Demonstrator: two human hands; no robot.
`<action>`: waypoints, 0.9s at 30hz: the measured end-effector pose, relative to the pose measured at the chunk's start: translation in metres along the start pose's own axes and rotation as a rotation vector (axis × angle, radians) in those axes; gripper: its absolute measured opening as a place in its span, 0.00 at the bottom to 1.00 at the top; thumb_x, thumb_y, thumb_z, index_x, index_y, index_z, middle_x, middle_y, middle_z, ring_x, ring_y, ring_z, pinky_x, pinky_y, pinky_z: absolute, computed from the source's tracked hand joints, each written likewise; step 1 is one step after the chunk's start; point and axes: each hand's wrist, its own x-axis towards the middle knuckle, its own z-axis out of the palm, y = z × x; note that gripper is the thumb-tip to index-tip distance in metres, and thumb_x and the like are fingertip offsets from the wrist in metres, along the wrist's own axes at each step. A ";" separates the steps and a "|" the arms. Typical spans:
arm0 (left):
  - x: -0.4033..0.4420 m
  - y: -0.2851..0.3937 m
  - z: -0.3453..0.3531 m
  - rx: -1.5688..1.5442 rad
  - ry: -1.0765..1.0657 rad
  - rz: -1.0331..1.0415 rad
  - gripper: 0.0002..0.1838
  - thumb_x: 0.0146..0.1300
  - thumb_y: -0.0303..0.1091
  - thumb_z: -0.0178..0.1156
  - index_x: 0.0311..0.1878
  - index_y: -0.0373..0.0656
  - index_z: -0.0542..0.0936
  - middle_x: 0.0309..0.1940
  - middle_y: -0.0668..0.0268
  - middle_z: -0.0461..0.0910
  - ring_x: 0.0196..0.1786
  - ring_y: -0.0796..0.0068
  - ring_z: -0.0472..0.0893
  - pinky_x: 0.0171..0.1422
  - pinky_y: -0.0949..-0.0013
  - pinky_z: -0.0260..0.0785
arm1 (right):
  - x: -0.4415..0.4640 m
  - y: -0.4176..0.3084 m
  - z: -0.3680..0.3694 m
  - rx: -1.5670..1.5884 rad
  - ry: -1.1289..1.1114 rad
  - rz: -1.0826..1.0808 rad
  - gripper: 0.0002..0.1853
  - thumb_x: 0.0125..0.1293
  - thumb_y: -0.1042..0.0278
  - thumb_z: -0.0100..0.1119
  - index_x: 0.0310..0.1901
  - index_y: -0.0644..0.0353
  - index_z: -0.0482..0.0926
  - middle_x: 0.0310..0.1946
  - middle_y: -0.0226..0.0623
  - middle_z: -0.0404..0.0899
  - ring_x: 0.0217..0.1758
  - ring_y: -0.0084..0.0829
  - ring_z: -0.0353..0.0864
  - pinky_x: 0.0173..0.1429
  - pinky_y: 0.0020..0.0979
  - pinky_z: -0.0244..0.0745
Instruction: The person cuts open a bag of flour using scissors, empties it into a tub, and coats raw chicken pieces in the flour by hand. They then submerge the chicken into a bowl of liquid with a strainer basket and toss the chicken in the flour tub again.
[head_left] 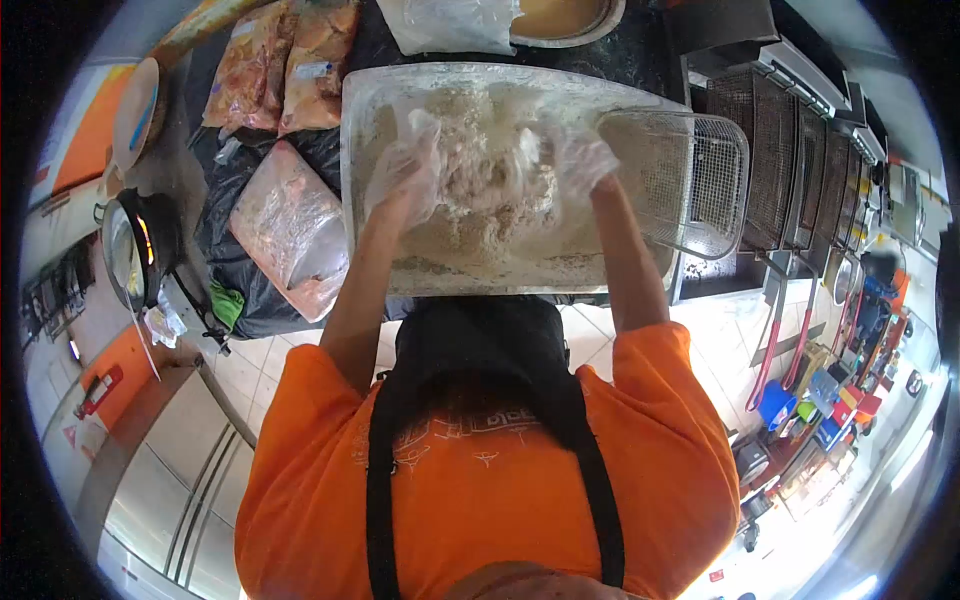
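A large pale tub (pixel 450 277) stands in front of me, dusted with flour. In its middle lies a heap of floury pieces (pixel 490 170), blurred, perhaps coated meat. My left hand (pixel 408 180), in a loose clear plastic glove, is at the heap's left side. On the opposite side is my right hand (pixel 585 165), gloved the same way. Both are smeared by motion, so I cannot make out the fingers or anything between them. A wire fry basket (pixel 715 180) rests over the tub's right end, just beyond my right hand.
Bags of raw meat (pixel 320 70) and a flat wrapped package (pixel 285 225) lie left of the tub on black plastic. A round container (pixel 565 22) of brownish liquid is behind it. More fry baskets (pixel 755 150) hang at the right, their red handles (pixel 765 365) sticking out toward me.
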 end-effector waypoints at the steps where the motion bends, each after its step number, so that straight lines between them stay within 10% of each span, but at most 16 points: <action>1: 0.003 -0.013 0.001 -0.005 -0.005 -0.006 0.37 0.66 0.63 0.34 0.59 0.37 0.68 0.53 0.49 0.71 0.53 0.61 0.72 0.51 0.63 0.66 | -0.005 -0.004 -0.016 -0.282 0.124 0.111 0.21 0.65 0.69 0.42 0.60 0.63 0.64 0.57 0.49 0.69 0.58 0.35 0.70 0.63 0.33 0.65; 5: 0.030 -0.044 0.042 0.112 0.059 0.159 0.28 0.68 0.54 0.39 0.51 0.38 0.74 0.47 0.54 0.76 0.48 0.63 0.75 0.47 0.67 0.66 | -0.030 0.022 -0.015 -1.545 -0.046 0.304 0.20 0.64 0.65 0.48 0.56 0.62 0.69 0.52 0.45 0.73 0.54 0.33 0.73 0.58 0.33 0.69; 7: 0.050 -0.064 0.074 0.296 0.064 0.269 0.25 0.68 0.51 0.42 0.47 0.38 0.76 0.44 0.56 0.78 0.46 0.65 0.75 0.47 0.67 0.66 | -0.030 0.058 0.010 -1.274 -0.117 0.257 0.19 0.63 0.64 0.51 0.55 0.61 0.72 0.50 0.42 0.75 0.52 0.32 0.75 0.56 0.33 0.71; 9: 0.085 -0.086 0.101 -0.434 -0.251 0.349 0.28 0.66 0.52 0.45 0.56 0.36 0.70 0.49 0.56 0.76 0.50 0.64 0.75 0.56 0.63 0.63 | -0.026 0.095 0.011 0.249 0.139 0.415 0.19 0.63 0.62 0.54 0.53 0.60 0.74 0.48 0.40 0.77 0.50 0.32 0.77 0.53 0.34 0.73; 14: 0.068 -0.064 0.078 -0.584 -0.050 0.032 0.19 0.64 0.40 0.53 0.51 0.35 0.72 0.43 0.61 0.76 0.43 0.70 0.75 0.46 0.67 0.68 | -0.046 0.008 0.070 -0.396 -0.195 -0.167 0.16 0.64 0.68 0.50 0.49 0.69 0.74 0.46 0.39 0.76 0.44 0.27 0.77 0.48 0.29 0.76; 15: 0.077 -0.077 0.075 -0.552 0.001 0.069 0.17 0.63 0.38 0.55 0.48 0.33 0.73 0.42 0.61 0.76 0.41 0.71 0.74 0.43 0.67 0.68 | -0.047 0.014 0.072 0.151 -0.121 -0.066 0.17 0.64 0.66 0.50 0.51 0.68 0.73 0.47 0.38 0.76 0.44 0.28 0.77 0.48 0.30 0.76; 18: 0.070 -0.099 0.052 -0.270 -0.055 0.566 0.18 0.60 0.40 0.58 0.44 0.32 0.74 0.40 0.55 0.76 0.38 0.68 0.76 0.38 0.64 0.69 | -0.028 0.013 0.071 0.325 0.484 0.424 0.20 0.67 0.61 0.45 0.56 0.63 0.69 0.50 0.35 0.75 0.43 0.29 0.77 0.49 0.35 0.76; 20: 0.036 -0.068 0.018 0.295 0.046 0.821 0.22 0.60 0.46 0.56 0.44 0.33 0.74 0.41 0.51 0.76 0.40 0.61 0.77 0.41 0.60 0.69 | -0.047 -0.013 0.044 -1.064 -0.077 0.075 0.20 0.66 0.58 0.50 0.51 0.66 0.73 0.44 0.39 0.79 0.46 0.30 0.78 0.51 0.27 0.73; 22: 0.024 -0.043 0.004 0.782 0.183 0.894 0.26 0.61 0.52 0.54 0.45 0.33 0.74 0.42 0.48 0.76 0.43 0.55 0.77 0.45 0.57 0.69 | -0.024 -0.007 0.009 -0.916 -0.098 -0.222 0.19 0.64 0.61 0.52 0.51 0.65 0.74 0.43 0.39 0.79 0.46 0.32 0.78 0.51 0.29 0.72; 23: 0.030 -0.036 0.001 0.433 0.149 0.549 0.28 0.62 0.55 0.49 0.46 0.34 0.73 0.44 0.47 0.76 0.45 0.52 0.76 0.49 0.56 0.67 | -0.008 -0.005 -0.002 -0.866 -0.110 -0.320 0.18 0.64 0.62 0.52 0.51 0.65 0.74 0.43 0.40 0.79 0.46 0.33 0.78 0.51 0.29 0.72; 25: 0.062 -0.033 0.013 0.083 0.122 0.207 0.30 0.64 0.58 0.44 0.46 0.35 0.72 0.45 0.47 0.76 0.48 0.50 0.75 0.53 0.55 0.66 | 0.028 -0.019 0.007 -0.056 0.311 0.477 0.19 0.61 0.64 0.55 0.52 0.63 0.74 0.46 0.40 0.78 0.48 0.36 0.77 0.54 0.34 0.71; 27: 0.104 -0.045 0.044 0.152 0.395 0.324 0.34 0.64 0.62 0.40 0.48 0.36 0.72 0.45 0.49 0.77 0.50 0.52 0.75 0.56 0.55 0.63 | 0.046 -0.005 0.038 -1.273 -0.008 0.184 0.19 0.60 0.62 0.55 0.51 0.62 0.73 0.47 0.40 0.78 0.47 0.37 0.76 0.54 0.34 0.70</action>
